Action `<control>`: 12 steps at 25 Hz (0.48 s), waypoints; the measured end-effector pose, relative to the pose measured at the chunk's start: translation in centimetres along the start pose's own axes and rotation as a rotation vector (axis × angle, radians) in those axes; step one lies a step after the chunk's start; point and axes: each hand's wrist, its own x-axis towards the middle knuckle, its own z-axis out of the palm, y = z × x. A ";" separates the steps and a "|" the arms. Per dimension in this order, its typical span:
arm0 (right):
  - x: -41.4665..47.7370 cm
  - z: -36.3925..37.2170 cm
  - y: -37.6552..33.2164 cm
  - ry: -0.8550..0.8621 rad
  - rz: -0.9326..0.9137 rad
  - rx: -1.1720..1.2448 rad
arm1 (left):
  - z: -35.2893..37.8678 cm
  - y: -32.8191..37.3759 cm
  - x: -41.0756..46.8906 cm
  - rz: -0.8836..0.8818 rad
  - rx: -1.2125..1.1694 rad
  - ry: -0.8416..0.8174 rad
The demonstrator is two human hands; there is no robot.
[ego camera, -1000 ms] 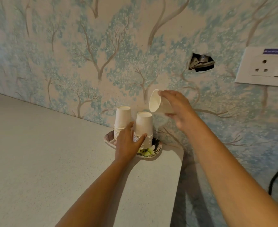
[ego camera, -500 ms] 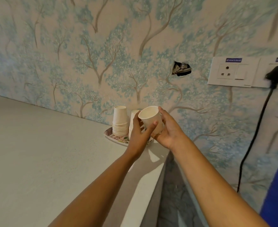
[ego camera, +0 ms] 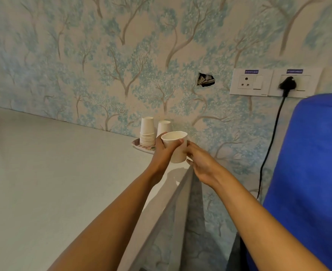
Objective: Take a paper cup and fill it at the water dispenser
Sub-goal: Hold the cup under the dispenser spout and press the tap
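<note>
A white paper cup (ego camera: 176,147) is held upright with its mouth up, above the counter's right end. My left hand (ego camera: 162,153) wraps its left side, thumb across the front. My right hand (ego camera: 199,163) touches the cup's right side and base with its fingers. Behind them, two stacks of upside-down paper cups (ego camera: 147,132) stand on a small patterned plate (ego camera: 136,144) against the wall. A large blue water bottle (ego camera: 310,173), part of the dispenser, fills the right edge of the view.
The pale counter (ego camera: 53,173) stretches left and ends at an edge (ego camera: 180,184) beneath my hands. On the wallpapered wall are a small hole (ego camera: 205,80), white sockets (ego camera: 251,82), and a black plug (ego camera: 287,84) with its cord (ego camera: 268,145) hanging down.
The cup has turned from tilted sideways in my right hand to upright, and my left hand has left the stack and gripped it. The view has swung right, revealing the blue bottle.
</note>
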 end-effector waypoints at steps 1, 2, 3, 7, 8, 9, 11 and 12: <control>-2.1 0.3 -0.1 -0.009 -0.013 -0.065 | -0.1 0.4 -1.7 -0.023 -0.001 -0.023; -3.3 0.6 -0.2 -0.004 -0.024 -0.121 | 0.0 0.7 -2.8 -0.036 0.004 -0.030; -4.8 0.9 -0.2 0.006 -0.037 -0.163 | 0.2 0.8 -4.0 -0.046 0.003 -0.041; -12.5 2.5 0.1 0.126 -0.132 -0.317 | 0.9 1.7 -10.6 -0.026 0.016 -0.095; -14.3 2.8 0.5 0.163 -0.152 -0.353 | 1.1 1.7 -12.3 -0.025 0.021 -0.103; -16.0 3.0 1.0 0.196 -0.164 -0.392 | 1.3 1.5 -13.7 -0.030 0.022 -0.114; -19.2 3.2 2.2 0.262 -0.157 -0.473 | 2.0 1.0 -16.6 -0.055 0.032 -0.142; -20.9 3.1 2.8 0.293 -0.135 -0.501 | 2.5 0.7 -18.2 -0.077 0.036 -0.153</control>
